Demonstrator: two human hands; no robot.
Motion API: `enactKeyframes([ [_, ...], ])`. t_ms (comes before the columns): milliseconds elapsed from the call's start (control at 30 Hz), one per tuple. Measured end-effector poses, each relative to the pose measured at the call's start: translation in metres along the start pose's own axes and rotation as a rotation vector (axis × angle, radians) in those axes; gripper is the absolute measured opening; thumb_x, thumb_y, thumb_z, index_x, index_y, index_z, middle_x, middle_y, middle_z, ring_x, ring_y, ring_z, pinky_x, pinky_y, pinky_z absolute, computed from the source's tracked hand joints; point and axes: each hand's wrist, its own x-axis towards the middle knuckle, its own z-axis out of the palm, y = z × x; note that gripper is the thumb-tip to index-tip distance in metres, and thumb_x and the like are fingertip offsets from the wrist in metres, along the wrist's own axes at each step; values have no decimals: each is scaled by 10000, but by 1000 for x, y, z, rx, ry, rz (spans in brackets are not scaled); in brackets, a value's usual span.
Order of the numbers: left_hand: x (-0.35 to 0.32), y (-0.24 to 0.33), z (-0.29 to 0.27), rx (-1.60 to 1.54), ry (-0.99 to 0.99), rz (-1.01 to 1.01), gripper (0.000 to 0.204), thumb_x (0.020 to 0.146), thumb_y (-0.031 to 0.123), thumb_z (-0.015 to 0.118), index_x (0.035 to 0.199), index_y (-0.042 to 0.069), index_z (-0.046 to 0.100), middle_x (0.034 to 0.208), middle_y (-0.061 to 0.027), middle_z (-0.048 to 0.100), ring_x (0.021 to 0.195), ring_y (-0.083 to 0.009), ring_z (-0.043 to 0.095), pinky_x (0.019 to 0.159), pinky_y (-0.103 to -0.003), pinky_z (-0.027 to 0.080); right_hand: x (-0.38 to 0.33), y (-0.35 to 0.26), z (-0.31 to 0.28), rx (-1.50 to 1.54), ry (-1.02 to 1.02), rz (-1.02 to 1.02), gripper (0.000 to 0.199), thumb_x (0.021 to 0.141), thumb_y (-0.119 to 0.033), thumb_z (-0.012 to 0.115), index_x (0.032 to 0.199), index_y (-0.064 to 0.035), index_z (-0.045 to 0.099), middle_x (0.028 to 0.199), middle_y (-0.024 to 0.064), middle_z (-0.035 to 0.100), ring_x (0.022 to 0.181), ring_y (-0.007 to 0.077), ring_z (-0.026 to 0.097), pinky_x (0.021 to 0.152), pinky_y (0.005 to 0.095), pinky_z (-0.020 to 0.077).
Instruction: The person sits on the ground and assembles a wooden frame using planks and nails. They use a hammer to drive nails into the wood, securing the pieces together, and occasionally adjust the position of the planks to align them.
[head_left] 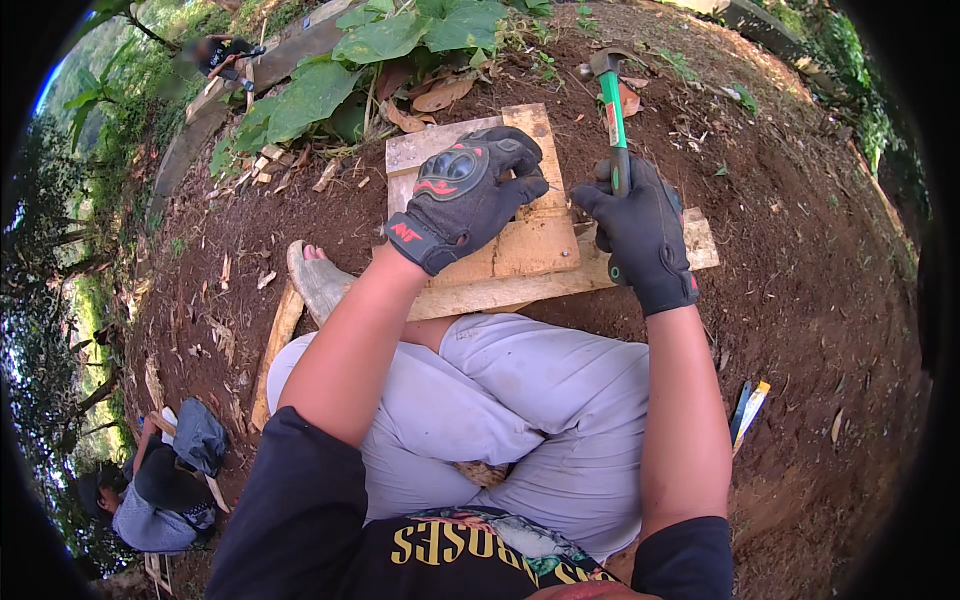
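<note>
My right hand (648, 235), in a black work glove, is closed around the grip of a hammer (613, 112) with a green and black handle. Its metal head points away from me, above the soil. My left hand (462, 195), also gloved, is over the joined wooden boards (545, 245) in front of my crossed legs. Its thumb and fingers are curled together in a pinch; whatever is between them is too small or hidden to make out. A small metal nail head shows near the boards' right corner. Beneath them a longer plank (465, 297) runs crosswise.
Large green leaves (440, 35) grow beyond the boards. A wood strip (282, 335) lies by my left sandal (322, 283). Slim blue and yellow-tipped tools (748, 410) rest on the soil at right. One person (225, 58) sits far left, another (160, 510) at lower left.
</note>
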Motion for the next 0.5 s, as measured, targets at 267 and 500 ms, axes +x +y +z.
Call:
enactKeyframes([
  [267,0,5,10,-99,-28,-34,244,967,208,809,1109,11,787,1141,-56,770,958,-146,724,837,-313,589,-3,0,-4,163,-89,-33,415,826,-196,888,1124,-12,666,817,66,715,616,140,677,547,318,531],
  [500,-2,21,23,-388,56,-387,293,993,273,813,1173,42,793,1023,-5,788,889,-79,668,826,-274,559,1,12,-5,513,-132,8,363,871,-186,868,1106,7,670,765,66,701,571,136,658,504,304,504],
])
